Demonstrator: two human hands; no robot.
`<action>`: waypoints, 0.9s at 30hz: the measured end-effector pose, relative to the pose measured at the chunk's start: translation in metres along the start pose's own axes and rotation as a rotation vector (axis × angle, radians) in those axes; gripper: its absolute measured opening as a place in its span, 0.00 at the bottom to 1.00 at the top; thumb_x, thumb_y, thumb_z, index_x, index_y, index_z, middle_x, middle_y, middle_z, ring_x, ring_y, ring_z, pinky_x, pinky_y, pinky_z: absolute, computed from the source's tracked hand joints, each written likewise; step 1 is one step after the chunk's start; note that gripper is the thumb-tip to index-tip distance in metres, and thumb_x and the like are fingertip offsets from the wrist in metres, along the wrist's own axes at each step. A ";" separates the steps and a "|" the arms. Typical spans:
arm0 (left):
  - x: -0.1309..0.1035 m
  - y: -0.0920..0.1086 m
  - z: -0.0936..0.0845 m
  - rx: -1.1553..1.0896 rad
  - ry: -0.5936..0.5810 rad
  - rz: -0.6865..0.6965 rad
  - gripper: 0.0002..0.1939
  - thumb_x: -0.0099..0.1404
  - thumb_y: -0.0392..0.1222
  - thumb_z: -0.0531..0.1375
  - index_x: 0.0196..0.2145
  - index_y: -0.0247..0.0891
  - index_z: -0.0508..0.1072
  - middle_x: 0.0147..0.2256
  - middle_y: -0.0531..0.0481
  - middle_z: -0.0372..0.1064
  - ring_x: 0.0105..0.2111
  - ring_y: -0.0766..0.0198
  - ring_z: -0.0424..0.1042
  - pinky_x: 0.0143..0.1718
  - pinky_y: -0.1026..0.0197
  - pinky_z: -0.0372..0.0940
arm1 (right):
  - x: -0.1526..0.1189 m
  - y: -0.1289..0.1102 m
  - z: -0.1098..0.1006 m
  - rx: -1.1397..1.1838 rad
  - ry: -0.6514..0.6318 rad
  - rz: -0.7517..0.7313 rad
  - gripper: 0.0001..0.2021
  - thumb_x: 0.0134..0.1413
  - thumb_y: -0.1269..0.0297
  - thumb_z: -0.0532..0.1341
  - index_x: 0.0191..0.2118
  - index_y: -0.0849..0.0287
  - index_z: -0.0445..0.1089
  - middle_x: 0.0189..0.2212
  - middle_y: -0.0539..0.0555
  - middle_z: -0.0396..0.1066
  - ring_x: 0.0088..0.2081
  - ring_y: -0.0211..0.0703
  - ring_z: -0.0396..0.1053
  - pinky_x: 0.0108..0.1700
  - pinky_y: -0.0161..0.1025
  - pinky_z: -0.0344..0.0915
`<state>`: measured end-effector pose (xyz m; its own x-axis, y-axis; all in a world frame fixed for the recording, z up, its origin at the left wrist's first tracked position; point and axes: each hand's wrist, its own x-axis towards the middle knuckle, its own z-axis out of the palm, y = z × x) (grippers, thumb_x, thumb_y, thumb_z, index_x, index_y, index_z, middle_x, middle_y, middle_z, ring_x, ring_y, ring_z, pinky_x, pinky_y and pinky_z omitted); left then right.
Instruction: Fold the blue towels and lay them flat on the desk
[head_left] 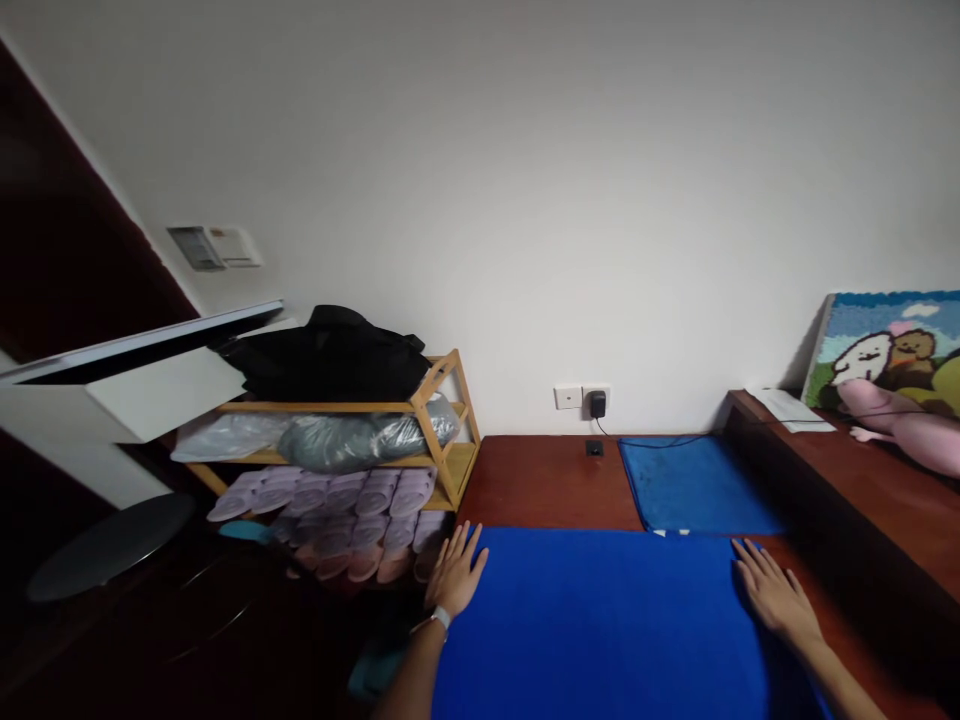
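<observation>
- Blue cloth (600, 620) lies nearest me, spread on the table (555, 480) between my arms; it runs out of view at the bottom, and its far edge looks fairly straight.
- My left hand (456, 578) rests at the cloth's far left corner, fingers apart and extended, gripping nothing; a watch (441, 617) circles that wrist.
- My right hand (776, 595) is likewise loose and flat, fingertips by the far right corner, most of the palm beyond the cloth's side; how hard either hand presses, I cannot tell.
- I judge the step in hand to be laying or smoothing the cloth, both sides at once. From here, the next move seems to call for even, light pressure with both palms, or a pinch at each corner if the cloth needs shifting.
- Just past the far edge, toward my right, lies a mat (697, 485); whether the two touch, I cannot make out.
- Farther back, a plug (598, 404) sits in the wall, its cable (667, 442) trailing across the mat, so pushing the cloth forward could disturb it.
- Off to my left stands a rack (360, 407) with a bag (337, 355) on top and slippers (375, 492) below.
- Far right, a toy (915, 435) lies on a ledge (900, 510).
</observation>
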<state>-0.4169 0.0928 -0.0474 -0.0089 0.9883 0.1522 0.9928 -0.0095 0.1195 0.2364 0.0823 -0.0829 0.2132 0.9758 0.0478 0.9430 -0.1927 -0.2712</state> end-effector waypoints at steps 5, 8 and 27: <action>-0.002 0.001 -0.001 -0.008 0.017 0.012 0.30 0.76 0.56 0.45 0.71 0.45 0.57 0.72 0.45 0.50 0.71 0.55 0.50 0.70 0.44 0.48 | -0.014 -0.108 -0.007 0.004 0.096 -0.159 0.39 0.65 0.50 0.36 0.69 0.71 0.59 0.69 0.66 0.57 0.71 0.59 0.51 0.73 0.58 0.45; -0.002 0.000 0.000 -0.007 0.020 0.009 0.30 0.76 0.56 0.45 0.71 0.45 0.56 0.72 0.45 0.49 0.72 0.55 0.49 0.70 0.45 0.48 | -0.040 -0.218 0.001 0.096 0.005 -0.387 0.36 0.69 0.47 0.38 0.71 0.68 0.55 0.71 0.62 0.54 0.72 0.53 0.48 0.74 0.53 0.44; 0.008 -0.006 0.012 0.057 0.033 0.001 0.31 0.76 0.55 0.45 0.71 0.44 0.56 0.72 0.44 0.50 0.72 0.55 0.49 0.70 0.45 0.48 | -0.019 -0.043 0.001 -0.148 -0.064 0.057 0.36 0.66 0.51 0.39 0.73 0.66 0.50 0.73 0.57 0.49 0.73 0.53 0.44 0.72 0.54 0.45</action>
<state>-0.4219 0.1030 -0.0587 -0.0104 0.9827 0.1849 0.9980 -0.0013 0.0635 0.1915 0.0726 -0.0735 0.2552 0.9665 -0.0259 0.9581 -0.2564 -0.1273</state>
